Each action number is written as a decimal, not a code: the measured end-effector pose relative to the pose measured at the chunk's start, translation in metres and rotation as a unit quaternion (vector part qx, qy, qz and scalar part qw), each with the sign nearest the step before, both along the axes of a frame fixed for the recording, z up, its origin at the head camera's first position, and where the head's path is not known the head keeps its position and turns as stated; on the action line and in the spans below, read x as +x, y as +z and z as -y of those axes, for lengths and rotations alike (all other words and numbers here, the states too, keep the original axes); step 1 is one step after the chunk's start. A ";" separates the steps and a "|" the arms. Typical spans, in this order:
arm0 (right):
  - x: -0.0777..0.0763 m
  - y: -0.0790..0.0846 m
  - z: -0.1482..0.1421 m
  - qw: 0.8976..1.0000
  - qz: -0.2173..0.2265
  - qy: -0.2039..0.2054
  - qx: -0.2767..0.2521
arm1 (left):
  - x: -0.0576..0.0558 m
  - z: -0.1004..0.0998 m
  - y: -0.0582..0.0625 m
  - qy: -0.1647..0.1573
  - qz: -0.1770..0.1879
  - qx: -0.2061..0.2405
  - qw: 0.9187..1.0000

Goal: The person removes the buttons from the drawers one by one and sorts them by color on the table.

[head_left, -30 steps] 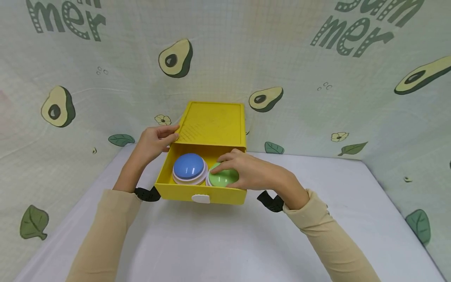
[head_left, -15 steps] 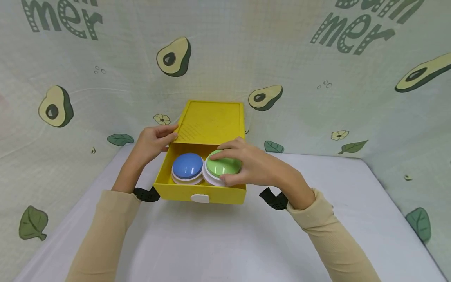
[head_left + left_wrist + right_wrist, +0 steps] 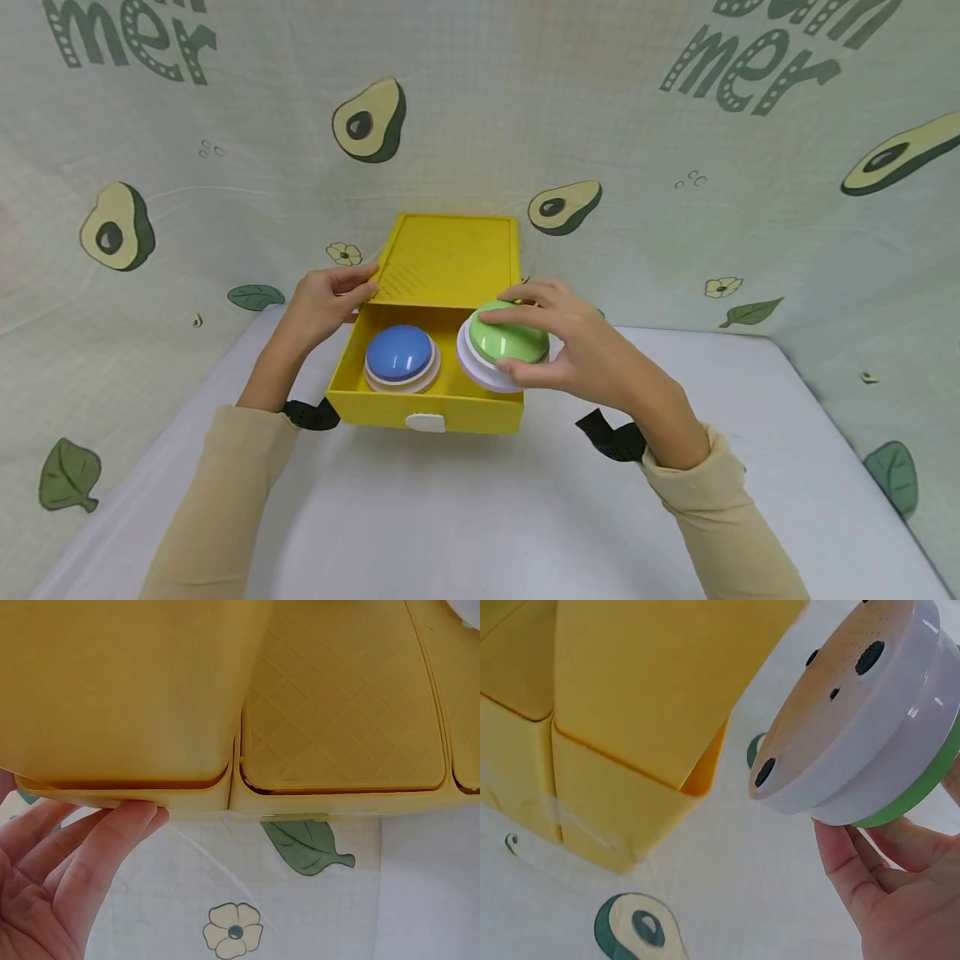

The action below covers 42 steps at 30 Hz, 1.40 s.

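Note:
A green-domed push-button buzzer (image 3: 504,343) with a white base is gripped by my right hand (image 3: 581,350), thumb on the near side and fingers over the far side. It is tilted above the right side of the pulled-out yellow drawer (image 3: 427,406). The right wrist view shows the buzzer's underside (image 3: 817,705) with black feet and small holes. A blue-domed buzzer (image 3: 401,357) sits in the drawer's left part. My left hand (image 3: 327,304) touches the left side of the yellow drawer cabinet (image 3: 453,258) with straight fingers (image 3: 112,844).
The drawer has a white knob (image 3: 425,422) at its front. More shut drawers (image 3: 345,705) show in the cabinet in the left wrist view. A white-covered table (image 3: 450,517) lies below, and a cloth (image 3: 465,125) printed with avocados hangs behind.
My right hand has lifted the green buzzer up from the drawer, moved it to the right and tilted it. The left hand and the blue buzzer stay where they were.

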State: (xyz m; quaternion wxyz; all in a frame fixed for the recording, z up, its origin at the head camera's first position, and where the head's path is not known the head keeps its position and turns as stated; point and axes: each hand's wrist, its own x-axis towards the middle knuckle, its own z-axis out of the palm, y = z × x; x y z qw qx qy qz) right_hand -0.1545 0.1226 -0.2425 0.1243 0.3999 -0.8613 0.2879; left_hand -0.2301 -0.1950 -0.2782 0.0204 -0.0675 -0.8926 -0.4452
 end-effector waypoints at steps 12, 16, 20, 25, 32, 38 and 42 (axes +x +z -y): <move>0.006 -0.023 -0.036 0.993 -0.070 -0.071 -0.058 | 0.001 -0.001 0.000 0.009 -0.006 -0.006 1.000; 0.007 -0.037 -0.048 0.988 -0.072 -0.117 -0.064 | 0.000 -0.003 0.001 0.005 -0.013 -0.008 1.000; 0.005 -0.056 -0.058 0.984 -0.046 -0.155 -0.079 | 0.000 -0.003 0.001 -0.001 -0.015 -0.020 1.000; 0.002 -0.082 -0.068 0.976 -0.006 -0.198 -0.088 | -0.001 0.001 0.001 -0.008 -0.018 -0.030 0.999; -0.003 -0.113 -0.072 0.969 0.043 -0.225 -0.094 | -0.001 0.001 0.002 -0.005 -0.024 -0.031 0.999; -0.010 -0.128 -0.070 0.967 0.079 -0.232 -0.073 | 0.000 0.001 0.002 -0.002 -0.026 -0.033 0.999; -0.014 -0.135 -0.068 0.966 0.098 -0.233 -0.056 | 0.000 0.001 0.001 -0.002 -0.021 -0.034 0.999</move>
